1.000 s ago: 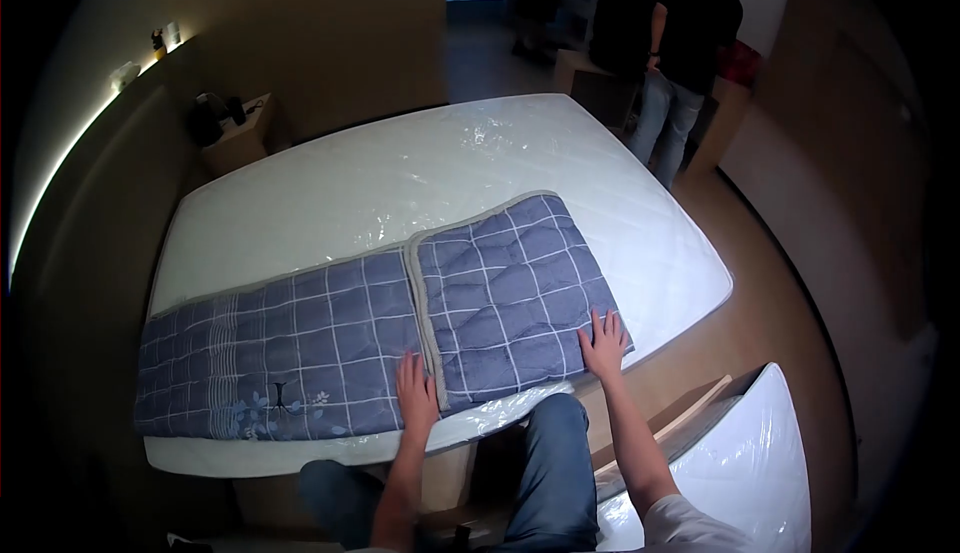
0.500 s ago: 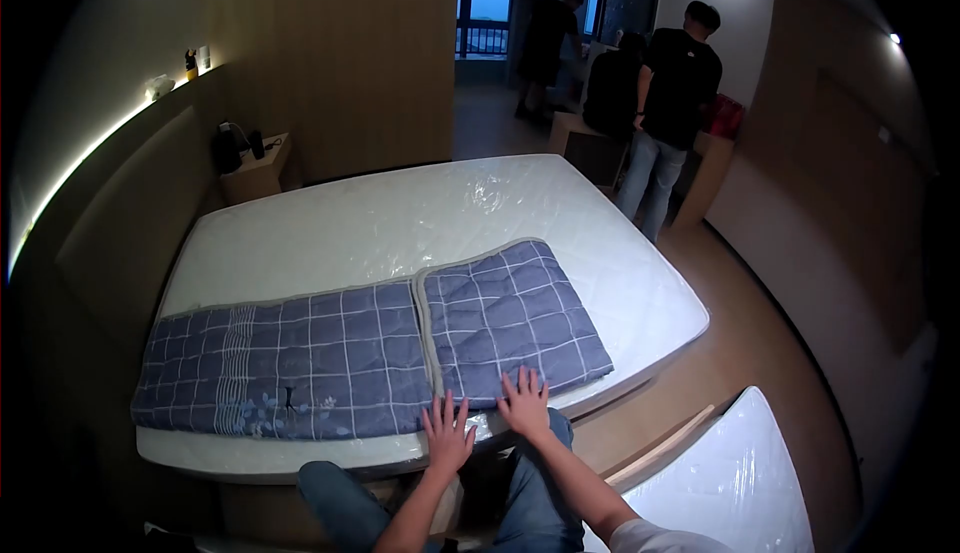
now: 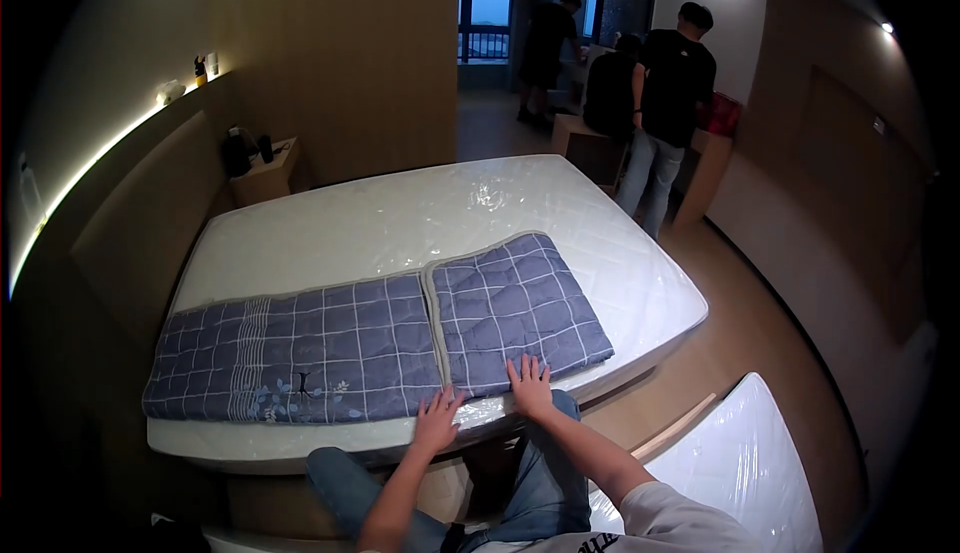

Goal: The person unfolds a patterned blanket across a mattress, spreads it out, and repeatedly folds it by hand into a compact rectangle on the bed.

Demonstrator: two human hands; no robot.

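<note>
A blue-grey checked quilted pad (image 3: pixel 340 343) lies along the near side of a plastic-wrapped white mattress (image 3: pixel 330 213). Its right part is folded over, with a grey-edged border near the middle. My left hand (image 3: pixel 437 421) rests with fingers apart at the pad's near edge, by that border, partly over the mattress edge. Just to the right, my right hand (image 3: pixel 530 389) lies on the near edge of the folded part, fingers spread. Neither hand grips anything visible.
A second wrapped mattress (image 3: pixel 730 463) stands at the lower right. A nightstand (image 3: pixel 265 175) with dark items is beyond the bed at left. Three people are at the back, one standing (image 3: pixel 670 103) near the bed's far right corner. My knees are against the bed's near side.
My right hand has moved left along the pad's near edge, from its right corner to beside my left hand. My left hand has shifted slightly right and nearer to me. The view has tilted up.
</note>
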